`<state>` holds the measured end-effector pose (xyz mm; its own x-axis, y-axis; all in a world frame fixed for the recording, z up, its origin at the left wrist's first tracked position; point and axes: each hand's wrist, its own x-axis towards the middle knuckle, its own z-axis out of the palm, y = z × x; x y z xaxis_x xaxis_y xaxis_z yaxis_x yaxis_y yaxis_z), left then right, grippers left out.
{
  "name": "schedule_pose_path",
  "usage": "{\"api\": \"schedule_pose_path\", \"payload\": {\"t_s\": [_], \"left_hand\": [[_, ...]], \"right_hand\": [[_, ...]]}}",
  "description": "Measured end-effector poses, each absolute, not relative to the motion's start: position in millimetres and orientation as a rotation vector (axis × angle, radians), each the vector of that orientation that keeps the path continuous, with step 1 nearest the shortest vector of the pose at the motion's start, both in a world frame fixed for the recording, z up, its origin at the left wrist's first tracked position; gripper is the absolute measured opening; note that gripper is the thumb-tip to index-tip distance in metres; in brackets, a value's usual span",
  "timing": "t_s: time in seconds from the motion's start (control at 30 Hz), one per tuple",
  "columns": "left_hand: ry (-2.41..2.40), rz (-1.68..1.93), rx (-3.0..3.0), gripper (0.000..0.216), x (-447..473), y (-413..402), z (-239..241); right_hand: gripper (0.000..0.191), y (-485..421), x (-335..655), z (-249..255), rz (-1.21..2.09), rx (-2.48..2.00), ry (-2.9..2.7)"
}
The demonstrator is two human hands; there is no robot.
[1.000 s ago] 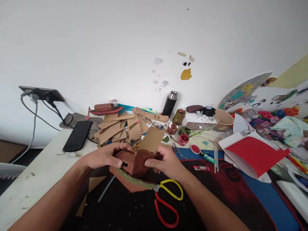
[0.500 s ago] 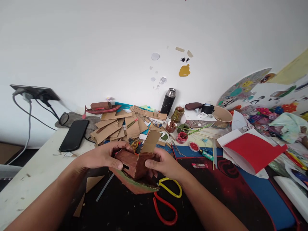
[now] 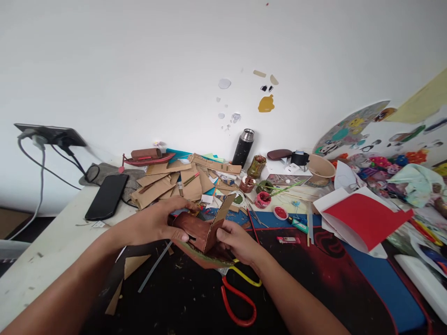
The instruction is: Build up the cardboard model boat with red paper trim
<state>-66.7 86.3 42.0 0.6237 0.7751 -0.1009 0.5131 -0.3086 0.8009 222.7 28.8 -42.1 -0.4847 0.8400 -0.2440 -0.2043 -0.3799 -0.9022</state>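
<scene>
Above the dark mat, both hands hold a cardboard model boat [image 3: 199, 256] with a green-edged, reddish hull and a brown cabin [image 3: 192, 227]. My left hand [image 3: 164, 223] is closed round the cabin's left side, thumb near a small dark slot. My right hand [image 3: 235, 237] pinches a partly brown cardboard flap [image 3: 220, 218] standing up at the cabin's right end; its other fingers are mostly hidden behind. Scissors [image 3: 239, 298] with one red and one yellow handle lie partly beneath the boat.
Cardboard scraps [image 3: 157, 188] heap up behind the hands, with a finished-looking red boat [image 3: 148, 158] at their left. Open paint jars [image 3: 262, 200] and a black flask [image 3: 243, 149] stand at the back. A phone [image 3: 106, 197] lies left, red paper [image 3: 363, 221] right.
Both hands have shifted the boat slightly right and turned it, so the upright flap shows more edge-on. More of the scissors now shows beneath the hull.
</scene>
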Motion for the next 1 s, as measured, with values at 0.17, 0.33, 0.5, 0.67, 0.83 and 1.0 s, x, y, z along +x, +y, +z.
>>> {"api": "schedule_pose_path", "payload": {"t_s": [0.17, 0.33, 0.5, 0.67, 0.83, 1.0], "left_hand": [[1.213, 0.667, 2.247, 0.078, -65, 84, 25], [1.444, 0.773, 2.290, 0.071, -59, 71, 20], [1.827, 0.617, 2.146, 0.065, -56, 52, 25], [1.863, 0.554, 1.918, 0.064, -54, 40, 25], [1.590, 0.887, 1.458, 0.081, -42, 42, 16], [1.337, 1.215, 0.904, 0.090, -21, 47, 5]], "right_hand": [[0.062, 34, 216, -44, 1.863, -0.888, -1.005], [0.063, 39, 211, -35, 1.807, -0.900, -1.016], [0.060, 40, 206, -34, 1.772, -0.893, -1.006], [0.059, 40, 203, -29, 1.767, -0.849, -0.978], [0.063, 43, 197, -29, 1.671, -0.922, -1.041], [0.065, 45, 184, -25, 1.652, -0.910, -1.087]]}}
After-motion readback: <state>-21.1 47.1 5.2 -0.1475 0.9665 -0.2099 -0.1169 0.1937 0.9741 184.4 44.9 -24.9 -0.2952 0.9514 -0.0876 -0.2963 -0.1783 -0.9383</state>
